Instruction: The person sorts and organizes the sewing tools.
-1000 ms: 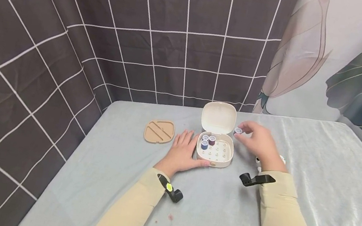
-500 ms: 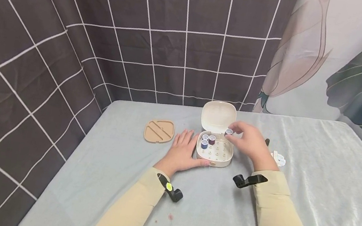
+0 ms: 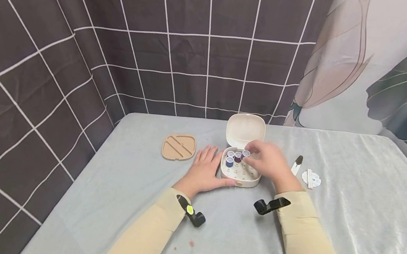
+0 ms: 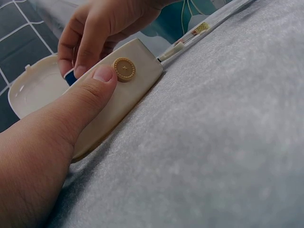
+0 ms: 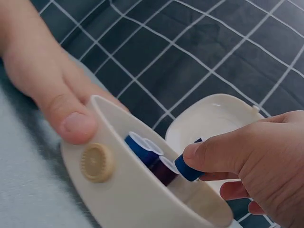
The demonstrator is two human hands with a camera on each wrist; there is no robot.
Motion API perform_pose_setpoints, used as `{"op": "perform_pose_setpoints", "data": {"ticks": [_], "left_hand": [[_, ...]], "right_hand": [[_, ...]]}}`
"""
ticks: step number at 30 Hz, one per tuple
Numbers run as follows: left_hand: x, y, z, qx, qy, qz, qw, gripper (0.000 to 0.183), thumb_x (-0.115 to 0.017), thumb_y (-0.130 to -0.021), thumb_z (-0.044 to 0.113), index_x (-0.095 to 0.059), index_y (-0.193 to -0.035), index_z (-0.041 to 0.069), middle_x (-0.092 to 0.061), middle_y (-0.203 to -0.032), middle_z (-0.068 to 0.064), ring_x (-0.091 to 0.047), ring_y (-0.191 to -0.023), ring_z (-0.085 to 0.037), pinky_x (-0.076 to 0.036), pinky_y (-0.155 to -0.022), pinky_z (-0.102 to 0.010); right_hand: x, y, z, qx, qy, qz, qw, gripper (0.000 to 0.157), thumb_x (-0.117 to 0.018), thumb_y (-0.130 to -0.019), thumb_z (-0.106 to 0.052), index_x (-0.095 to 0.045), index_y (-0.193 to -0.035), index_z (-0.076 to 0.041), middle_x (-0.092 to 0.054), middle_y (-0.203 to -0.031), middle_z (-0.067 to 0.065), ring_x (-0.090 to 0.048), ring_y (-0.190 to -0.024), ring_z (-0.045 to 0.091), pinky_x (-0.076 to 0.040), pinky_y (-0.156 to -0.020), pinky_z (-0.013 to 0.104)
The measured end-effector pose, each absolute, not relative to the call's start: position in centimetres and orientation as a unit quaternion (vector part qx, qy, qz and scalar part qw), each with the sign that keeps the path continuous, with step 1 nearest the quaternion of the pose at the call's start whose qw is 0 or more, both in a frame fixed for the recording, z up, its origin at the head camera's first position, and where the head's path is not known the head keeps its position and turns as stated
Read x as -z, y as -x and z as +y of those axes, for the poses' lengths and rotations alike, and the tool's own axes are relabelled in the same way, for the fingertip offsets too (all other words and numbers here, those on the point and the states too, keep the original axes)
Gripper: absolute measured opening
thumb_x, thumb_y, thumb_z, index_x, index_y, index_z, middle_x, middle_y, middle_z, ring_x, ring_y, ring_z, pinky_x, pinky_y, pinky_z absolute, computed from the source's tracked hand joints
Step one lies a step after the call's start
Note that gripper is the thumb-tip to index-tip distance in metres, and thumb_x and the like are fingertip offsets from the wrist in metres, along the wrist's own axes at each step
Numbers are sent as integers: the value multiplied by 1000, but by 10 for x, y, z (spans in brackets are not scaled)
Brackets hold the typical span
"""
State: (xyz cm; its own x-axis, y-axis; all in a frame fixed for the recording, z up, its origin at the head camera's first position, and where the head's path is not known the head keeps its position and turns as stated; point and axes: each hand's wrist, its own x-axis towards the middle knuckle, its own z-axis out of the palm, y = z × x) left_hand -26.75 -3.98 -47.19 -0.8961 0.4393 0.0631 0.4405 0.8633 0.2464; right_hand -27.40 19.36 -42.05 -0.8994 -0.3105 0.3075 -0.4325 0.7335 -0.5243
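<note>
A cream sewing box point(image 3: 247, 184) stands with its lid point(image 3: 246, 130) raised, a button-shaped knob point(image 5: 96, 163) on its front. Rows of small pegs show on its floor. Two blue thread spools point(image 3: 230, 162) and a dark purple one point(image 5: 164, 172) sit upright toward its back left. Between thumb and fingers, my right hand point(image 3: 270, 162) pinches another blue thread spool point(image 5: 189, 167), just right of the purple one over the box. My left hand point(image 3: 202, 173) lies flat along the box's left side, fingers extended, its thumb point(image 4: 95, 92) resting on the front beside the knob.
A tan divided tray point(image 3: 179, 147) lies left of the box. To the right are a slim white tool with a dark tip point(image 3: 297, 163) and a round white card with a strip across it point(image 3: 311, 179). Grey cloth covers the table; dark gridded curtain hangs behind.
My right hand has carried the blue spool leftward from beside the lid to over the box, close by the purple spool. The left hand has stayed still.
</note>
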Motion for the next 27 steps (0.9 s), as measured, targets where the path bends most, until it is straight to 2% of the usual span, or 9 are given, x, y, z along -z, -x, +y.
{"op": "perform_pose_setpoints", "data": {"ticks": [7,16,23,27], "left_hand": [[474,268,-39,126,230,-965,10,110,-56,-79,84,-26,-161,17,-22,-166,-15,-10,-155,-34,-6,-125,-51],[472,268,-39,129,229,-965,3,110,-57,-79,84,-25,-161,17,-20,-166,-15,-8,-155,-33,-5,-125,-51],[472,267,-40,129,231,-964,8,110,-57,-79,84,-25,-161,17,-21,-166,-16,-9,-155,-34,-6,-124,-52],[470,266,-40,128,235,-964,12,109,-57,-80,82,-27,-160,16,-24,-165,-15,-12,-154,-34,-8,-124,-52]], "right_hand": [[424,273,186,-285,-209,-930,101,25,-82,-80,-17,-70,-99,-8,-73,-91,10,-66,-89,33,-50,-84,51],[422,273,187,-289,-204,-931,93,26,-84,-79,-19,-70,-99,-10,-73,-92,8,-67,-89,30,-52,-83,48],[427,275,184,-266,-220,-933,97,23,-84,-78,-21,-70,-95,-11,-73,-84,3,-66,-80,24,-51,-75,45],[430,275,181,-255,-215,-938,97,24,-84,-77,-22,-71,-95,-12,-72,-83,1,-66,-79,24,-51,-76,45]]}}
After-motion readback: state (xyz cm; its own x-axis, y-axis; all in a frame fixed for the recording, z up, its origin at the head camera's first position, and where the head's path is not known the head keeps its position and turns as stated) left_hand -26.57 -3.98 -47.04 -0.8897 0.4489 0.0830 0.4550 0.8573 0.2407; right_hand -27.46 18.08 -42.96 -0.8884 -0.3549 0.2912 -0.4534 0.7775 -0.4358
